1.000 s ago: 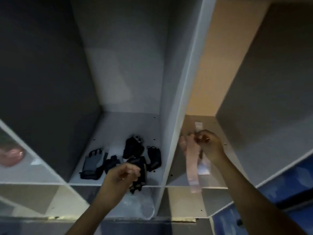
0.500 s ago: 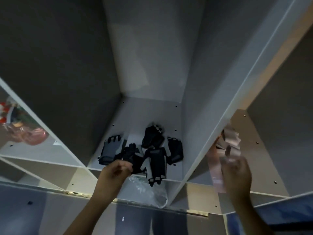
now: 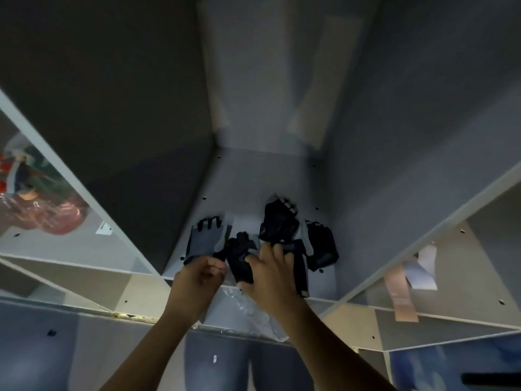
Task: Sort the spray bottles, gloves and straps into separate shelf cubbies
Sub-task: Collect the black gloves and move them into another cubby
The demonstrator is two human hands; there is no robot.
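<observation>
Several black and grey fingerless gloves lie in a heap on the floor of the middle cubby (image 3: 270, 176). My left hand (image 3: 198, 275) is curled at the front edge, pinching the near edge of a black glove (image 3: 239, 259). A grey glove (image 3: 204, 239) lies just beyond it. My right hand (image 3: 267, 273) rests with spread fingers on the black gloves beside it, thumb on the same glove. A pink strap (image 3: 400, 294) and a pale strap (image 3: 423, 270) lie in the right cubby, the pink one hanging over its front edge. Reddish spray bottles (image 3: 42, 213) show in the left cubby.
White panels divide the cubbies; the right divider (image 3: 408, 230) stands between the gloves and the straps. A crumpled clear plastic bag (image 3: 253, 313) lies in the cubby below my hands. Blue fabric (image 3: 451, 368) shows at the lower right.
My right hand let go of the straps in the right cubby and moved left onto the gloves. The left hand stayed at the glove pile. The camera swung left and closer.
</observation>
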